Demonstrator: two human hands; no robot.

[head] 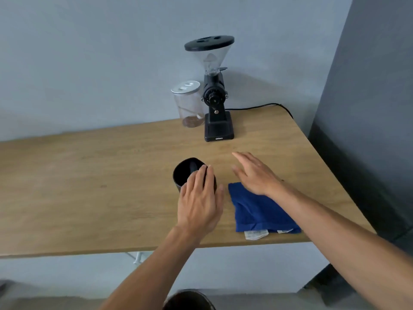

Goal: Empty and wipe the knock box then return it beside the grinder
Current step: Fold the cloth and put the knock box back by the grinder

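The black round knock box (pixel 184 173) stands on the wooden table (pixel 89 175), its bar visible inside. My left hand (pixel 200 202) lies over its near right rim, fingers stretched out across the top and thumb off to the right side, not closed around it. My right hand (pixel 254 173) hovers open and empty, palm down, just right of the box and over the far corner of a folded blue cloth (pixel 261 211). The black grinder (pixel 215 101) with a clear hopper stands at the back of the table.
A clear jar (pixel 190 106) with a silver lid and some brown grounds stands left of the grinder. The grinder's cord (pixel 263 106) runs off the table's back right edge. A dark wall (pixel 368 108) rises on the right. Below the table's front edge sits a dark round container (pixel 188 300).
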